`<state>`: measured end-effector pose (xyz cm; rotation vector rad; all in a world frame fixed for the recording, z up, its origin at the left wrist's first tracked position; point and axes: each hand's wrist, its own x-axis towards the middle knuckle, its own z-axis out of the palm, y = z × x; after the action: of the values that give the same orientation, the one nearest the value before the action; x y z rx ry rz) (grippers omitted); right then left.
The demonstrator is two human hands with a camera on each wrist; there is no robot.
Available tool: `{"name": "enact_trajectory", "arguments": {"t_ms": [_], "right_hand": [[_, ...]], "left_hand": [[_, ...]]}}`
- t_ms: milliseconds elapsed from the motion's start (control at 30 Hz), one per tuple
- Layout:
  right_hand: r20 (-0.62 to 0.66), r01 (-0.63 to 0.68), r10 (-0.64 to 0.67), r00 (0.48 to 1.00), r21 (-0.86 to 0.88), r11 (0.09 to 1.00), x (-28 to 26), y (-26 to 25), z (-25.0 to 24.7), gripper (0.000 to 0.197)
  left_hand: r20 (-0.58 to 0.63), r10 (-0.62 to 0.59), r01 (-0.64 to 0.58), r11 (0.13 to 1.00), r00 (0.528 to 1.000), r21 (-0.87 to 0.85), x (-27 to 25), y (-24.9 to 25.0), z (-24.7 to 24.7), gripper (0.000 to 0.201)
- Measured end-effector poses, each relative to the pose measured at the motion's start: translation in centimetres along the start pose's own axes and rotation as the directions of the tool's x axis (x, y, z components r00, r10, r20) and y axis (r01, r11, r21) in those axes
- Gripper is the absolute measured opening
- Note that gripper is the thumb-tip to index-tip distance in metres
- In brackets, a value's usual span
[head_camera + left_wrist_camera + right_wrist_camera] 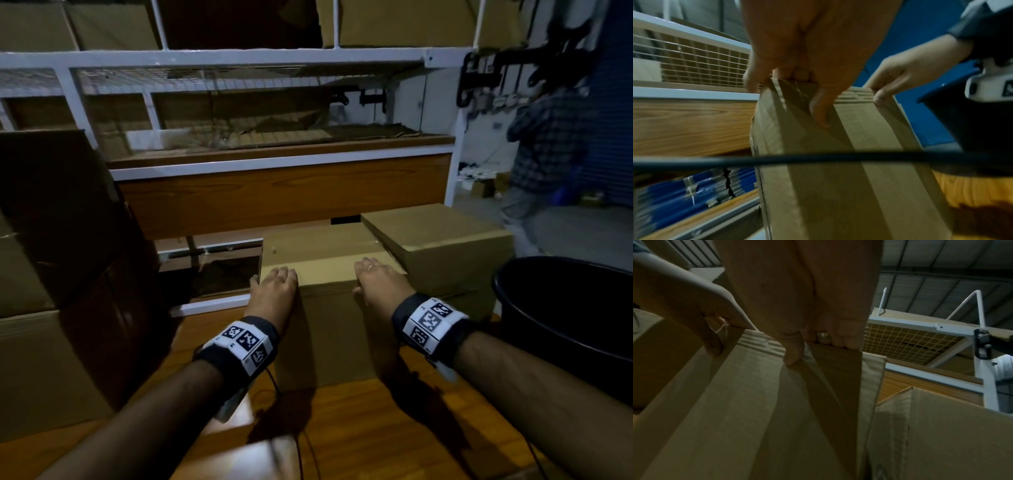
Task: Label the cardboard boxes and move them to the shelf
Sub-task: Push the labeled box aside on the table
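A plain cardboard box (329, 329) stands on the wooden floor in front of the white-framed shelf (267, 56). My left hand (274, 286) grips its near top edge at the left corner, fingers curled over the top and thumb on the front face. My right hand (375, 277), with a ring on one finger, grips the same edge further right. The left wrist view shows the left hand (813, 84) clamped on the box (828, 194). In the right wrist view the right hand (813, 337) holds the box (735, 402) the same way. No label shows on the box.
A second cardboard box (438, 240) sits against the first box's right side. A black bucket (565, 308) stands at the right. Large boxes (51, 240) are stacked at the left. A person in a checked shirt (548, 147) stands at the back right. The shelf's wire-mesh tiers hold flattened cardboard.
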<state>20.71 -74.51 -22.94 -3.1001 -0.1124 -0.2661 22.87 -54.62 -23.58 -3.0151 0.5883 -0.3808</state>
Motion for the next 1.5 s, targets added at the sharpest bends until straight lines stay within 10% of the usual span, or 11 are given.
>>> {"name": "enact_trajectory", "arguments": {"t_ms": [1500], "right_hand": [[-0.096, 0.029, -0.024, 0.995, 0.053, 0.998, 5.6, 4.5, 1.9, 0.057]], "left_hand": [[-0.206, -0.003, -0.006, 0.999, 0.978, -0.045, 5.8, 1.9, 2.5, 0.051]]}}
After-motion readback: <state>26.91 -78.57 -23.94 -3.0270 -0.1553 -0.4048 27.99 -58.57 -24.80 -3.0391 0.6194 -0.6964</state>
